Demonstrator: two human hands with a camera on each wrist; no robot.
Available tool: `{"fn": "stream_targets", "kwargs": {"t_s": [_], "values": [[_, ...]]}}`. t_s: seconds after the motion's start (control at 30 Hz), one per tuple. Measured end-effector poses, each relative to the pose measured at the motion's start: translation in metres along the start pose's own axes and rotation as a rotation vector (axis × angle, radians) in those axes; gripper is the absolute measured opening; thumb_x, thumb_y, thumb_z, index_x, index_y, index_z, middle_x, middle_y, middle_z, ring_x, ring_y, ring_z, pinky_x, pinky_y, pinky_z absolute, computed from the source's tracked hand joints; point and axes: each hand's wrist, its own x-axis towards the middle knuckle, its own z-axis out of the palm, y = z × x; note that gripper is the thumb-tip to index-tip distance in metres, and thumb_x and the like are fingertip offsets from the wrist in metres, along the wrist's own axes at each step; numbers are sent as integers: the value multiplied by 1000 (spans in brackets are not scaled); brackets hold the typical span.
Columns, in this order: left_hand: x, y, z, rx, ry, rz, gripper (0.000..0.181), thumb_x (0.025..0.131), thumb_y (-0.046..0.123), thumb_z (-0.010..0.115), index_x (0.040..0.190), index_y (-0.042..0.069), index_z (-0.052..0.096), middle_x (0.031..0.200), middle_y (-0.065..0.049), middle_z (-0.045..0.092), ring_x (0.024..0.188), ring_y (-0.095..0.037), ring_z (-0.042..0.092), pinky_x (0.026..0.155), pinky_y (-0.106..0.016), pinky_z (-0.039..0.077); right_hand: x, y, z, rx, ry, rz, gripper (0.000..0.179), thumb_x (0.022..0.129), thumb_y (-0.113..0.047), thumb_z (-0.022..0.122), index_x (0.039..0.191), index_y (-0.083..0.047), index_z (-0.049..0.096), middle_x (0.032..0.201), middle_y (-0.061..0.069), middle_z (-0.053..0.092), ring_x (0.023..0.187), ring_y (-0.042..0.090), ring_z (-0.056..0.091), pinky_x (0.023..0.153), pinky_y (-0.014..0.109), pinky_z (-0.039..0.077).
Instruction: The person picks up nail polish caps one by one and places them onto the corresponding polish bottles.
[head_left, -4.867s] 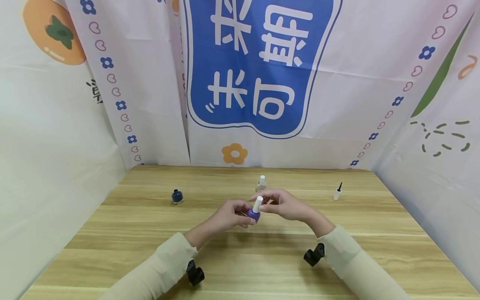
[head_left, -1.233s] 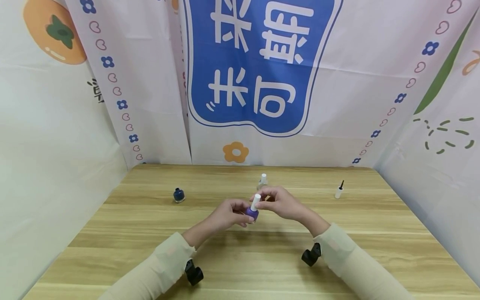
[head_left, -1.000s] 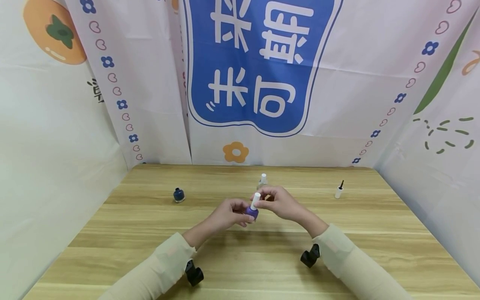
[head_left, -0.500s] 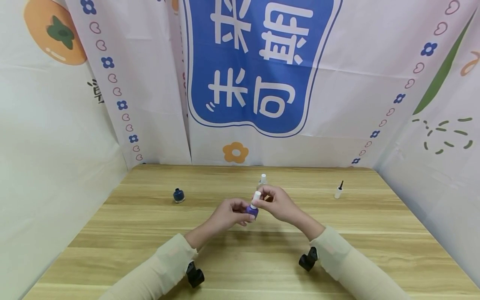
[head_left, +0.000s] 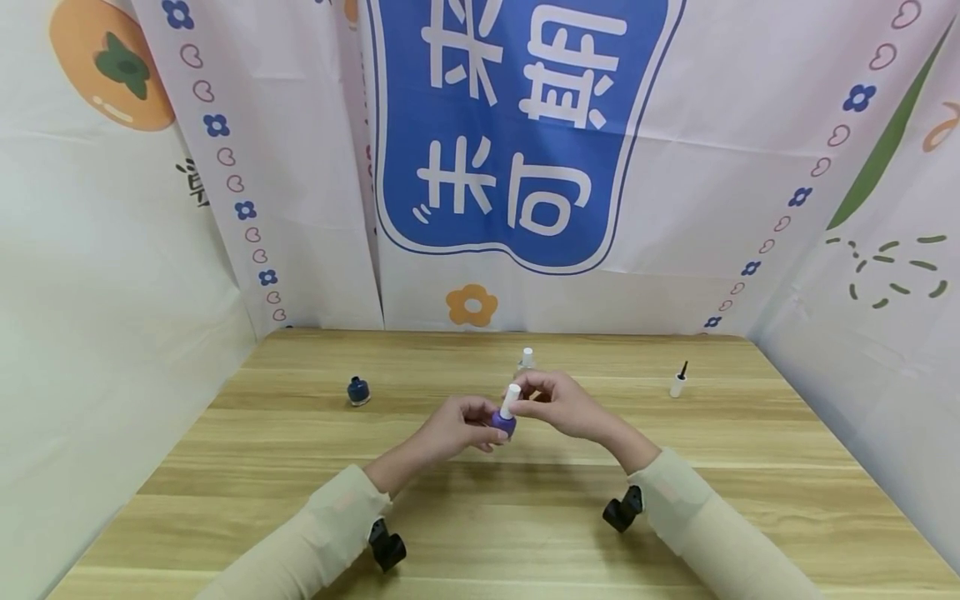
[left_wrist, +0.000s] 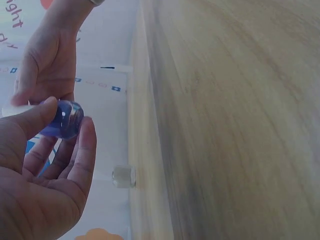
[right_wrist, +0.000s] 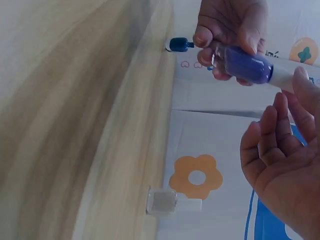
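Observation:
Mid-table, my left hand (head_left: 467,425) grips a purple nail polish bottle (head_left: 504,422) by its glass body, thumb on the near side. The bottle tilts slightly and is held above the wood. My right hand (head_left: 558,403) pinches its white cap (head_left: 510,401) between thumb and forefinger. In the right wrist view the cap (right_wrist: 281,78) sits against the neck of the purple bottle (right_wrist: 246,65), while the other right fingers are loosely bent below. The left wrist view shows the left thumb and fingertips around the purple glass (left_wrist: 65,120).
Behind the right hand stands a clear nail polish bottle (head_left: 527,359) with a white cap. An uncapped dark blue bottle (head_left: 358,392) is at the left. To the right, a white cap (head_left: 678,386) stands with its black brush upward. Printed cloth (head_left: 675,208) surrounds the wooden table (head_left: 300,467).
Both hands stay on the purple bottle throughout. The right hand's fingers shift slightly about the white cap, and the bottle has moved a little to the left since the earliest frame.

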Motion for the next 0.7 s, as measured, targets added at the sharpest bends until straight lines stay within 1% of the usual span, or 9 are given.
{"fn": "stream_targets", "kwargs": {"t_s": [0.13, 0.27, 0.33, 0.4, 0.47, 0.53, 0.63, 0.7], "values": [[0, 2, -2, 4, -35, 1, 26, 87, 10, 73, 109, -3, 66, 95, -10, 67, 83, -22, 67, 73, -39, 59, 0, -2, -6, 13, -75, -15, 19, 96, -12, 63, 112, -3, 67, 98, 5, 64, 84, 20, 56, 70, 31, 53], [0, 3, -3, -2, -72, 11, 27, 87, 9, 73, 110, -4, 66, 96, -10, 67, 83, -23, 67, 73, -38, 59, 0, -5, -8, 72, -158, -17, 27, 97, -10, 61, 123, -2, 64, 104, 8, 63, 78, 16, 53, 75, 29, 54], [0, 3, -3, -8, -85, 13, 27, 87, 8, 73, 111, -4, 66, 96, -11, 67, 83, -23, 66, 72, -37, 59, 0, -5, -8, 109, -190, -23, 27, 98, -9, 59, 124, -1, 63, 107, 11, 61, 81, 16, 55, 80, 31, 54], [0, 3, -2, -11, -90, 14, 27, 88, 7, 72, 110, -5, 65, 96, -11, 67, 83, -23, 66, 72, -36, 59, 0, -5, -7, 134, -202, -22, 26, 98, -9, 58, 122, 0, 64, 108, 12, 60, 87, 17, 56, 85, 36, 54], [0, 3, -2, -18, -90, 12, 26, 88, 6, 72, 110, -6, 65, 95, -11, 67, 83, -23, 67, 72, -37, 59, 0, -5, -6, 120, -186, -26, 22, 98, -9, 58, 118, -1, 66, 107, 11, 61, 91, 19, 57, 85, 38, 54], [0, 3, -2, -26, -88, 7, 25, 88, 5, 71, 109, -7, 65, 94, -11, 68, 83, -23, 67, 73, -38, 59, 0, -4, -5, 78, -154, -29, 20, 98, -10, 59, 114, -2, 68, 105, 9, 62, 93, 20, 56, 83, 40, 55], [0, 3, -2, -38, -85, 7, 25, 88, 5, 71, 108, -8, 64, 93, -12, 68, 83, -26, 68, 74, -41, 59, 1, -6, -4, 4, -96, -27, 17, 97, -11, 61, 110, -4, 70, 102, 6, 64, 89, 22, 54, 74, 34, 54], [-1, 3, -2, -43, -81, 13, 25, 89, 5, 71, 108, -8, 64, 94, -12, 69, 84, -27, 68, 74, -43, 59, 1, -7, -3, -26, -60, -16, 17, 96, -11, 62, 108, -5, 71, 101, 4, 65, 88, 22, 53, 71, 32, 52]]}}
